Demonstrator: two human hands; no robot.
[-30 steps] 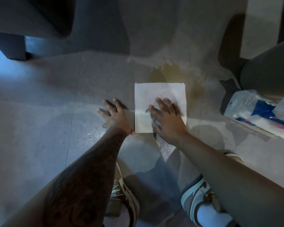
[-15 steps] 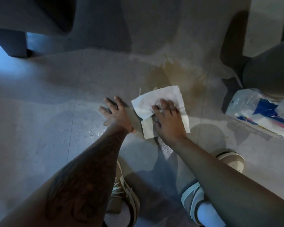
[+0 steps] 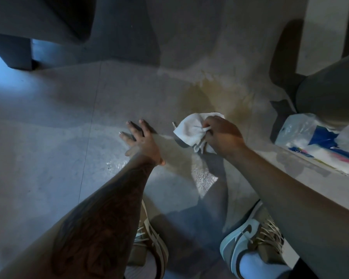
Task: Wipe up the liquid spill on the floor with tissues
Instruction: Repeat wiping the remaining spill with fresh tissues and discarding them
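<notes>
While your right hand [image 3: 222, 135] clenches the crumpled white paper tissue [image 3: 189, 129] into a wad against the grey tiled floor [image 3: 48, 137], your left hand [image 3: 141, 139] lies flat and released on that floor just beside it, fingers spread, gripping nothing. The wad sits at the near edge of the brownish liquid stain [image 3: 216, 95], which lies straight ahead of your right hand and spreads mostly sideways, left to right, away from you. Your right hand is plainly the nearer one, so the coming stroke looks like a push forward and across that long axis. A glistening wet patch [image 3: 206, 176] also lies nearer you, between the hands and your shoes, and probably needs a pass too. Towards the right edge of the floor rests a clear plastic pack of tissues with blue and pink print [image 3: 318, 141], within reach of your right arm.
</notes>
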